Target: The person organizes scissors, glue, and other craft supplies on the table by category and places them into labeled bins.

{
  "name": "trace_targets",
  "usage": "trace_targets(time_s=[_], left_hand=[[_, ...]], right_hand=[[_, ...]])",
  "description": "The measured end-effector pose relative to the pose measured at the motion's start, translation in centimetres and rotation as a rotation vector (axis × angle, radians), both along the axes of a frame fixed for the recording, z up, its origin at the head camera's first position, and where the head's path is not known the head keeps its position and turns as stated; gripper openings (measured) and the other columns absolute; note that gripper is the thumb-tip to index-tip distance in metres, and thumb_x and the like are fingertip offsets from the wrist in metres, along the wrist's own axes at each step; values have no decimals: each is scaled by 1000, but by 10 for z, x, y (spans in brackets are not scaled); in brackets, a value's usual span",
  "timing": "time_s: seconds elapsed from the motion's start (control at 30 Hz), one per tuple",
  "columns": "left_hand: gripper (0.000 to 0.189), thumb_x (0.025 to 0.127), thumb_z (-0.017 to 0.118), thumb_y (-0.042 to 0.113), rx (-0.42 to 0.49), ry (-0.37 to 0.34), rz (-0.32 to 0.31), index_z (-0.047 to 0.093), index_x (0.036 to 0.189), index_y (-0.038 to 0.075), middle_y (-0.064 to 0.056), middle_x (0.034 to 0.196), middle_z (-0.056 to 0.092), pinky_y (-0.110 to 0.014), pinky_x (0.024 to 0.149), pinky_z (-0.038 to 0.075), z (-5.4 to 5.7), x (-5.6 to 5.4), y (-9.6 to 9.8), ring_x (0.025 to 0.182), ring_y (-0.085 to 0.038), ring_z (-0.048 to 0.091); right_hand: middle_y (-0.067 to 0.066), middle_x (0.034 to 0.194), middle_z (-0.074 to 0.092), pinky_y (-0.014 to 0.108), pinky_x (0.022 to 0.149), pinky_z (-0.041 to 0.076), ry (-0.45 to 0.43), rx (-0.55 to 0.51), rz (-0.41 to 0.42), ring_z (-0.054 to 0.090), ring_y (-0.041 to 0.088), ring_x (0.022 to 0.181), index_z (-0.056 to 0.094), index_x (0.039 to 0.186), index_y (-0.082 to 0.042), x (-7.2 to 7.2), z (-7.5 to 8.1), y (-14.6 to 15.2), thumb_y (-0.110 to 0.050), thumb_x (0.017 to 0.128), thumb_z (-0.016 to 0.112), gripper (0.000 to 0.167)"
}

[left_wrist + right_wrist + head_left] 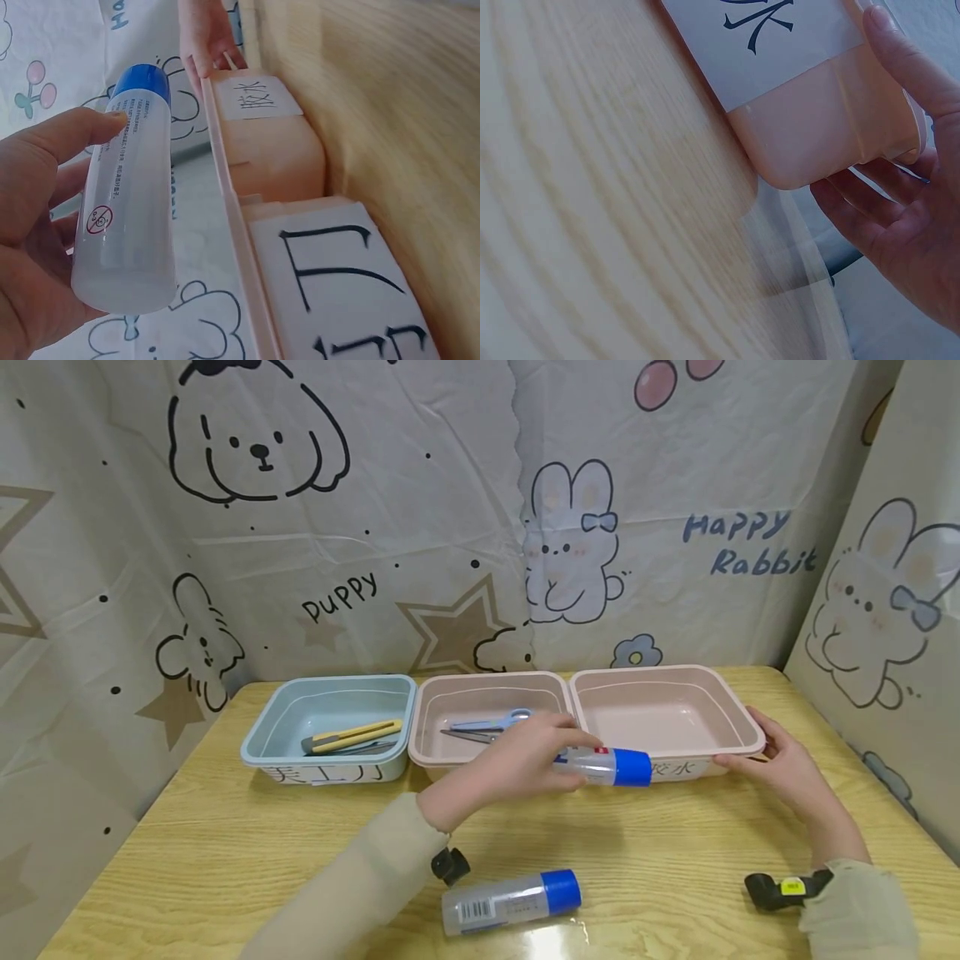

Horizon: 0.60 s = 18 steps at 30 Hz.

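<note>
My left hand [521, 758] grips a clear glue bottle [600, 767] with a blue cap, its thumb near the cap end in the left wrist view. The bottle lies nearly level, cap to the right, above the front rim of the right pink bin [648, 731]. At that bin's right front corner, my right hand [787, 772] holds the rim, thumb on the front and fingers round the side wall [817, 127]. A second glue bottle [510, 903] with a blue cap lies on the table in front of me.
A middle pink bin [487, 681] holds blue-handled scissors [491, 724], partly hidden by my left hand. The light blue bin [281, 718] at left contains a yellow utility knife [356, 737]. All three stand side by side near a printed cloth [360, 543] behind the table.
</note>
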<state>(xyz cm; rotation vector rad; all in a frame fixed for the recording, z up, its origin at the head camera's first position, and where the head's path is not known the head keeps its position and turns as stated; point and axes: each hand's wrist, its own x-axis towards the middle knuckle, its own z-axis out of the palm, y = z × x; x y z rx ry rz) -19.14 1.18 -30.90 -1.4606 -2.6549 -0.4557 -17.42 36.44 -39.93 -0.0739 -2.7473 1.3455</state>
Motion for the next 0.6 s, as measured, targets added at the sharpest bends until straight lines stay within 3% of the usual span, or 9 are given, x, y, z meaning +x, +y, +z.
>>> trace_targets(time_s=[0.07,0.17,0.2,0.23,0.27,0.4,0.47,0.6], left_hand=[[38,81,67,32,5,-14,-4,61,118,22,4,110,60,-20,81,44,1,-4,6,96,-8,54],[39,82,67,30,18,-42,-3,60,120,22,4,112,59,-18,80,44,4,-9,15,96,-7,53],[39,82,66,30,22,-47,-2,60,120,22,3,113,59,-17,78,44,5,-11,18,96,-7,53],[39,82,66,29,26,-50,-1,60,120,21,3,114,59,-16,77,43,7,-13,22,96,-7,53],[39,82,66,29,31,-59,5,60,120,20,3,115,59,-15,76,43,8,-15,25,95,-6,53],[38,82,67,30,47,-98,28,60,116,16,4,111,61,-11,70,42,12,-22,38,87,-3,52],[36,81,68,29,63,-122,34,61,113,14,5,104,62,-11,67,41,13,-27,45,82,-3,51],[32,80,69,28,77,-134,43,64,108,14,7,99,63,-12,69,41,14,-35,59,80,-2,52]], right_hand=[[25,147,16,9,86,37,-8,8,-3,28,43,126,4,146,-7,0,0,0,-32,83,66,93],[24,148,15,30,99,38,-24,11,-12,27,44,127,3,146,-8,0,0,0,-34,83,66,93],[24,148,15,35,100,37,-29,15,-16,27,43,127,3,147,-9,0,1,-1,-35,83,65,93],[24,148,15,28,98,38,-33,15,-20,27,43,126,3,147,-9,0,1,-1,-36,83,65,93],[24,148,15,37,100,37,-31,8,-18,27,43,126,3,147,-9,0,1,-1,-35,83,65,93],[26,147,15,49,101,33,-33,-17,-12,26,44,125,2,146,-9,0,1,-2,-35,83,65,93],[26,147,14,62,96,27,-33,-35,-10,25,45,125,1,146,-9,0,1,-2,-35,83,65,94],[26,147,13,64,96,26,-29,-49,-12,25,45,124,1,147,-10,0,0,-2,-35,83,65,93]])
